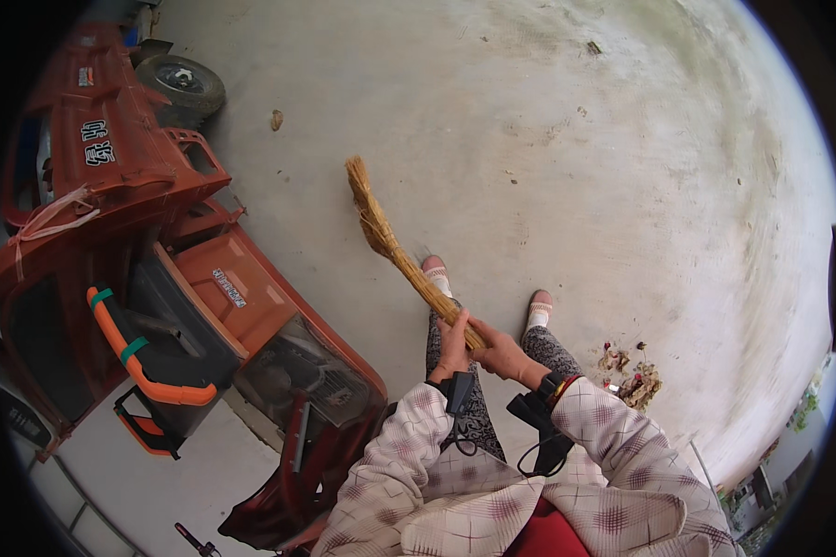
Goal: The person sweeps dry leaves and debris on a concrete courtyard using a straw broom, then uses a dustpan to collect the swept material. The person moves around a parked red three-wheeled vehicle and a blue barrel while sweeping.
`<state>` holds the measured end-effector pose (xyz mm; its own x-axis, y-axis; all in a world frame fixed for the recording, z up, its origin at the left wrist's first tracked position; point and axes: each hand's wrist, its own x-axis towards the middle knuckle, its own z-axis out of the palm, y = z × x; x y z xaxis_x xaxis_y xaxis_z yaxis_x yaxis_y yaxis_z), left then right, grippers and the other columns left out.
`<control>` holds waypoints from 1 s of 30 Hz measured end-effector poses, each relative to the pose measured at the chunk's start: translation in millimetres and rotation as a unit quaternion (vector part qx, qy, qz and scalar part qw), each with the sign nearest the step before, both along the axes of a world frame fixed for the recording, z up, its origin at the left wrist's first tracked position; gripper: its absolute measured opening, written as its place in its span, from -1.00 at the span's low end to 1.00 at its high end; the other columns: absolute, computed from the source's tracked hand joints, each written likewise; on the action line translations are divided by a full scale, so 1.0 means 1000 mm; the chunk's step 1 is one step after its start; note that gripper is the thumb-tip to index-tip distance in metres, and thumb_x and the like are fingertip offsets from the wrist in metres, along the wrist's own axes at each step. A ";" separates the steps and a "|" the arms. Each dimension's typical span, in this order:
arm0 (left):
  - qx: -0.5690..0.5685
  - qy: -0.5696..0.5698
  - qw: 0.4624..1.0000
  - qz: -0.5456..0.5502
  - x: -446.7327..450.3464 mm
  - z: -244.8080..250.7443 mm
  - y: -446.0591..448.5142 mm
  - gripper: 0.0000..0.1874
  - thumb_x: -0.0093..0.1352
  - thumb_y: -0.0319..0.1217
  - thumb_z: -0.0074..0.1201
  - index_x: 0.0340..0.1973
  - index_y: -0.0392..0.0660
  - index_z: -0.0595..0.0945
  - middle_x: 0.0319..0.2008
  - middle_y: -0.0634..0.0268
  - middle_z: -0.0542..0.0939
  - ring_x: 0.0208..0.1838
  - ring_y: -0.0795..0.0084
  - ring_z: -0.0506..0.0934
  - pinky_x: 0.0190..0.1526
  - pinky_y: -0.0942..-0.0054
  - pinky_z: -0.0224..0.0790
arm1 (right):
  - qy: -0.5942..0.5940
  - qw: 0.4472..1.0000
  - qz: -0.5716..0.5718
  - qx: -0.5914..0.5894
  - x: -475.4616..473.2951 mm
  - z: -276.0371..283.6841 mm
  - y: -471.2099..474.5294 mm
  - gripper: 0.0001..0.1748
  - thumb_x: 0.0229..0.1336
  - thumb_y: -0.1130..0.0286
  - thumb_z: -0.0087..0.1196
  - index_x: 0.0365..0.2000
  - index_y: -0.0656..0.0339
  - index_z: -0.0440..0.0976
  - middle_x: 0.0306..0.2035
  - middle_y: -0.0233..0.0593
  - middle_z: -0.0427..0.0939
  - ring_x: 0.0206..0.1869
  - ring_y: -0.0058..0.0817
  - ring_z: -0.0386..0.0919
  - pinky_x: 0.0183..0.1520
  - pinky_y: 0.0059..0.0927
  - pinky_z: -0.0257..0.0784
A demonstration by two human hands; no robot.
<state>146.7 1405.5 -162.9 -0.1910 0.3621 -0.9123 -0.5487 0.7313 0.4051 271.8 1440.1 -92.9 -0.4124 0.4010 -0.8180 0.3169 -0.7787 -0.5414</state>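
Both of my hands grip the handle end of a straw broom (407, 264). My left hand (453, 348) closes around the handle, and my right hand (505, 354) holds its very end, close beside the left. From my hands the broom slants up and to the left, its bristle end in front of my feet. Whether the bristles touch the concrete floor (460, 139) I cannot tell. On the floor to the right of my legs lies a small heap of dry leaves and debris (637, 383).
A red cargo tricycle (244, 292) stands close on my left, its wheel (181, 82) farther ahead. A dry leaf (276, 120) lies near that wheel, and another dark scrap (593, 48) at the upper right. Small bits are scattered over the concrete.
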 end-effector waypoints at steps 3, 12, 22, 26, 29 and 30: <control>0.024 -0.055 0.998 0.001 -0.007 -0.024 0.017 -0.61 0.34 -0.30 0.06 -0.03 -0.17 0.31 -0.31 0.26 0.42 -0.31 0.44 0.48 -0.29 0.44 0.39 | 0.014 1.000 -0.014 -0.007 -0.001 -0.017 0.014 -0.24 -0.02 0.42 0.06 0.25 0.06 0.10 -0.53 -0.23 0.46 -0.61 -0.54 0.42 -0.57 -0.49 0.36; 0.068 -0.144 0.980 -0.118 0.063 0.006 0.059 -0.41 0.35 -0.24 0.06 0.17 -0.16 0.16 -0.12 0.28 0.36 -0.09 0.46 0.41 -0.09 0.48 0.35 | -0.140 0.976 -0.124 0.111 0.035 0.016 0.015 -0.20 0.00 0.47 0.06 0.29 0.04 0.03 -0.48 -0.28 0.46 -0.58 -0.59 0.41 -0.51 -0.52 0.38; 0.181 -0.063 0.981 0.033 -0.120 0.014 0.143 -0.43 0.43 -0.22 -0.09 0.26 -0.06 0.09 0.05 0.23 0.32 0.07 0.37 0.37 0.02 0.42 0.31 | 0.063 0.988 -0.086 0.110 -0.144 -0.049 0.146 -0.27 0.03 0.41 0.07 0.24 0.19 0.11 -0.39 -0.16 0.49 -0.47 -0.51 0.45 -0.42 -0.47 0.40; 0.156 -0.062 0.978 0.121 -0.197 -0.005 0.185 -0.50 0.42 -0.17 -0.10 0.18 -0.08 0.22 0.00 0.20 0.39 0.03 0.36 0.41 -0.06 0.44 0.35 | 0.075 0.989 0.017 0.128 -0.231 -0.076 0.203 -0.25 -0.01 0.38 0.09 0.22 0.24 0.13 -0.44 -0.13 0.50 -0.50 -0.44 0.47 -0.45 -0.41 0.41; 0.166 -0.059 0.973 0.150 -0.243 -0.011 0.213 -0.52 0.43 -0.15 -0.13 0.16 -0.12 0.27 -0.03 0.24 0.42 0.01 0.43 0.42 -0.05 0.47 0.34 | 0.063 0.988 0.093 0.109 -0.282 -0.081 0.244 -0.28 0.04 0.38 0.09 0.22 0.26 0.13 -0.43 -0.22 0.49 -0.50 -0.55 0.44 -0.45 -0.49 0.39; 0.167 -0.059 0.970 0.168 -0.254 -0.010 0.220 -0.53 0.43 -0.16 -0.14 0.14 -0.15 0.29 -0.04 0.24 0.43 0.01 0.44 0.42 -0.03 0.46 0.33 | 0.073 0.992 0.074 0.078 -0.294 -0.078 0.254 -0.29 0.03 0.37 0.11 0.21 0.28 0.16 -0.46 -0.22 0.50 -0.53 -0.53 0.44 -0.48 -0.48 0.38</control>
<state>-107.2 1625.5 -172.6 -0.2502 0.5765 -0.7778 -0.7900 0.3430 0.5083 -22.6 1693.9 -170.9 -0.5853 0.4445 -0.6781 0.3312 -0.6323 -0.7004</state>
